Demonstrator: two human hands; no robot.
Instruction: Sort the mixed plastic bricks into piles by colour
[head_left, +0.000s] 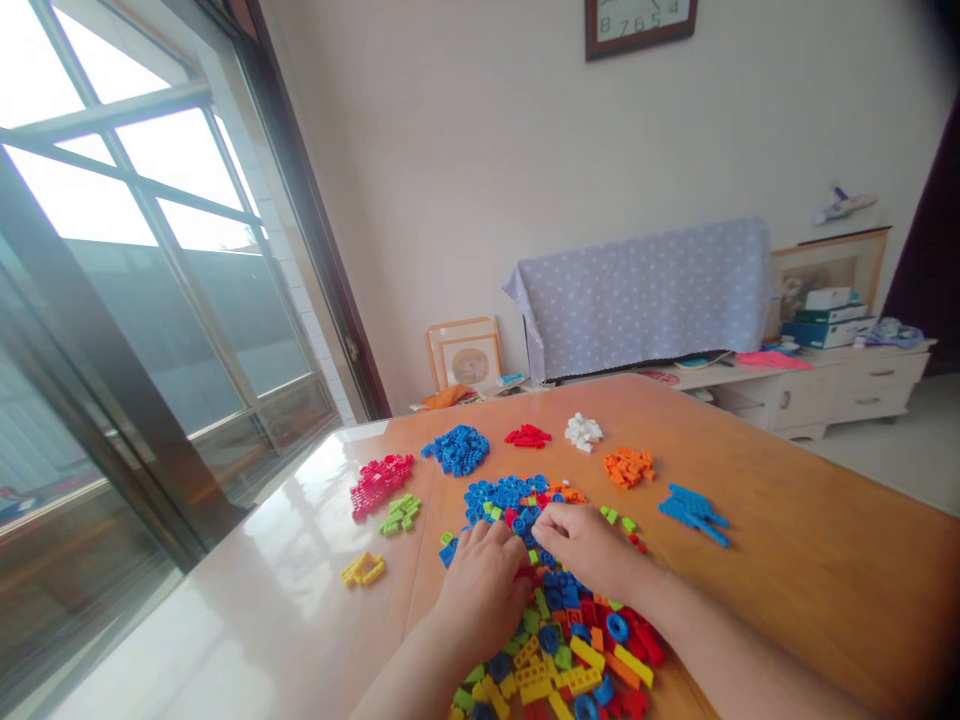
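A mixed heap of toy building bricks (534, 640) in red, blue, green, yellow and orange lies in front of me on the table. My left hand (486, 565) rests at the heap's left side, its fingers curled down and their tips hidden among the bricks. Close by on the right, my right hand (581, 540) is closed, with thumb and fingers drawn together; whatever it may hold is hidden. Just beyond both hands is a cluster of round blue pieces (502, 493). Loose blue wheel-like rings (617, 628) lie in the near heap.
Sorted piles ring the heap: pink-red pieces (381, 484), green bricks (400, 513), yellow pieces (363, 570), blue pieces (456, 450), red pieces (528, 436), white pieces (583, 432), orange bricks (628, 467) and long blue pieces (693, 512). The wooden table (787, 560) has a glossy top.
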